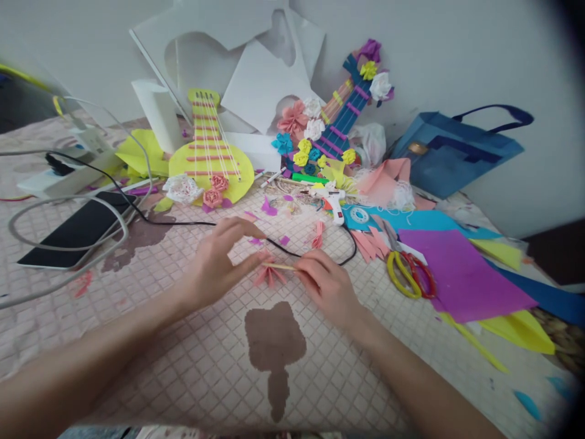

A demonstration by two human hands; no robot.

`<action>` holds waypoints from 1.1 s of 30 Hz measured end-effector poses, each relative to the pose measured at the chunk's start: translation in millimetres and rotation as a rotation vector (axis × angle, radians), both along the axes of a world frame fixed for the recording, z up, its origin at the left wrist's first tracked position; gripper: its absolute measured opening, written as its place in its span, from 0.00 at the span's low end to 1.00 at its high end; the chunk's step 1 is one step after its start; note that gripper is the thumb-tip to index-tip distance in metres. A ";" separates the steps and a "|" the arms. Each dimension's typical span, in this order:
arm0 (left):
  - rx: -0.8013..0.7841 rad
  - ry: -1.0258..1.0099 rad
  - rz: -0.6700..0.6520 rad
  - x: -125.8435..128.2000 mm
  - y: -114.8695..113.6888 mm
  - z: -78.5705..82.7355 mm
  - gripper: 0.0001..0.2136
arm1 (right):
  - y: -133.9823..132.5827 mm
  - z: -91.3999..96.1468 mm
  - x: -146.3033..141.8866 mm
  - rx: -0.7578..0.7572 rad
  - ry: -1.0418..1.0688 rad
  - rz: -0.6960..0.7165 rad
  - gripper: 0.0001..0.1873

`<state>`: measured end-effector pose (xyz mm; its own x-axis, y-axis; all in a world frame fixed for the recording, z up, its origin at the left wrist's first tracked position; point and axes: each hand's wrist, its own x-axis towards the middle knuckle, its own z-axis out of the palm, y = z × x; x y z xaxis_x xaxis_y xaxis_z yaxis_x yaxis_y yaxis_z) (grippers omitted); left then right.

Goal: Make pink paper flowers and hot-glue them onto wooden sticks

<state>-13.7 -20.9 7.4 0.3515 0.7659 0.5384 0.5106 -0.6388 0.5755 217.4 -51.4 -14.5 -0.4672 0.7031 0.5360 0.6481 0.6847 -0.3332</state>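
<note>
My right hand [328, 283] pinches a thin pale wooden stick [281, 266], which points left across a small pink crepe paper flower [270, 277] on the quilted cloth. Close to the flower's left side is my left hand [218, 262], thumb and index finger apart. Its thumb tip reaches the stick's far end and the flower's edge; I cannot tell whether it touches them. Just beyond my hands lies a pinched pink paper strip [319, 235]. A white glue gun [333, 201] rests farther back, its black cord [283, 247] passing behind the flower.
A yellow paper guitar [210, 164] and a blue flowered guitar [340, 131] lean at the back. Red-and-yellow scissors [411, 274] and purple paper [461, 274] lie right. A dark tablet-like device [77, 231], cables and a power strip [59, 174] are left; a blue bag [452, 152] stands back right.
</note>
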 end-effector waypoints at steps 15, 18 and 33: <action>-0.830 -0.063 -0.438 -0.7 -1.2 15.7 0.13 | -17.4 15.6 -15.9 0.104 -0.031 0.150 0.10; -0.882 -0.119 -0.464 4.3 -5.7 11.9 0.11 | -19.3 15.7 -19.6 0.147 -0.035 0.169 0.09; -1.269 -0.621 -0.449 9.1 -6.9 1.7 0.08 | -17.9 8.8 -16.3 -0.011 0.084 0.128 0.04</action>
